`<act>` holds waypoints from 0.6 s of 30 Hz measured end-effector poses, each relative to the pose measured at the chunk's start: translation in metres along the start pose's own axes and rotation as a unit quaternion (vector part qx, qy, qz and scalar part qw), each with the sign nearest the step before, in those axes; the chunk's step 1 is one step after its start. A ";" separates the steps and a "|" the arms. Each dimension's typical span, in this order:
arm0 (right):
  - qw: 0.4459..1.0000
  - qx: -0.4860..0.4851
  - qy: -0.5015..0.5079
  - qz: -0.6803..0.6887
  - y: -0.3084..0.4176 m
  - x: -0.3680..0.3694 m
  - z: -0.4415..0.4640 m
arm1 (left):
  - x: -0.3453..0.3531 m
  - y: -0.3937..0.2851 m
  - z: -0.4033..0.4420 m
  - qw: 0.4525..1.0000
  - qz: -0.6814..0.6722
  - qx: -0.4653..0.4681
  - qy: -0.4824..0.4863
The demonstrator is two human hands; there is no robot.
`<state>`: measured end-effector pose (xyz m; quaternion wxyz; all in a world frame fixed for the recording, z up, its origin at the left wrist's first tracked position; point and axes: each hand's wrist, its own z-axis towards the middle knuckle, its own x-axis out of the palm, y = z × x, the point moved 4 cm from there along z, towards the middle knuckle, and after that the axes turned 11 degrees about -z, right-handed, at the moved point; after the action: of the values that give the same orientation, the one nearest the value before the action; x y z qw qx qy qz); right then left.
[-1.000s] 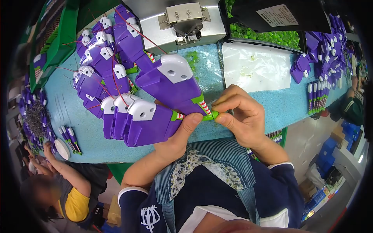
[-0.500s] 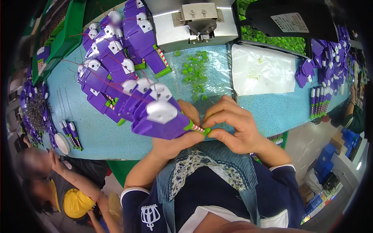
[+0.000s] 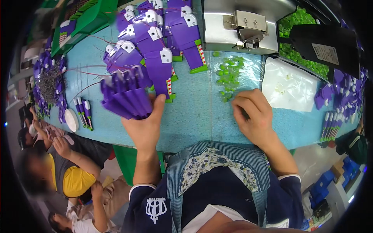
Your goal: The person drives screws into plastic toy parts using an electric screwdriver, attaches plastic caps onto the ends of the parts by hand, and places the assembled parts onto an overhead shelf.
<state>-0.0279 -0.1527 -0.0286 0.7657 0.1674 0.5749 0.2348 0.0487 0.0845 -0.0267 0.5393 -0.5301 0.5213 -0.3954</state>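
Observation:
My left hand [image 3: 145,130] is closed around a fanned bunch of purple plastic parts [image 3: 126,99], slightly blurred, held low over the left of the table. Just behind it lies a purple part [image 3: 159,73] with a white corner, a red-striped strip and a green end. My right hand [image 3: 254,116] is apart from it, its fingers curled in; whether anything is inside is hidden. Nearest to that hand are small green caps [image 3: 229,75] scattered on a clear sheet.
More purple parts with thin red wires [image 3: 149,37] lie at the back left. A metal fixture [image 3: 221,33] stands behind the caps, beside a bin of green caps [image 3: 301,46] and a white sheet [image 3: 287,87]. At the left are a white oval dish [image 3: 71,120] and a seated person [image 3: 79,180].
My hands have separated: the right has let go of the green end piece, the left has swung leftward with the bunch. A purple part now lies flat near it. The view has shifted.

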 end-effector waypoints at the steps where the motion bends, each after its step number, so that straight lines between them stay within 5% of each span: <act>1: 0.999 0.032 -0.016 0.023 0.000 -0.003 -0.001 | 0.003 0.001 0.000 0.998 0.062 0.020 -0.016; 6: 0.993 0.086 -0.037 0.074 -0.007 -0.017 -0.003 | 0.019 -0.008 -0.006 0.973 0.196 0.123 -0.013; 8: 0.981 0.124 -0.047 0.142 -0.011 -0.018 -0.004 | 0.017 -0.008 -0.006 0.978 0.187 0.093 -0.015; 12: 0.964 0.155 -0.049 0.208 -0.016 -0.017 -0.011 | 0.017 0.003 -0.008 0.997 0.004 -0.049 0.064; 14: 0.942 0.173 -0.049 0.284 -0.012 -0.021 -0.011 | 0.031 -0.005 -0.016 0.964 -0.232 -0.078 0.101; 18: 0.934 0.147 -0.068 0.318 -0.003 -0.027 -0.010 | 0.050 -0.013 -0.033 0.902 -0.331 -0.171 0.220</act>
<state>-0.0432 -0.1700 -0.0109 0.6551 0.4679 0.4664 0.3666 0.0257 0.0282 -0.0173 0.1500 -0.6558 0.4807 -0.5625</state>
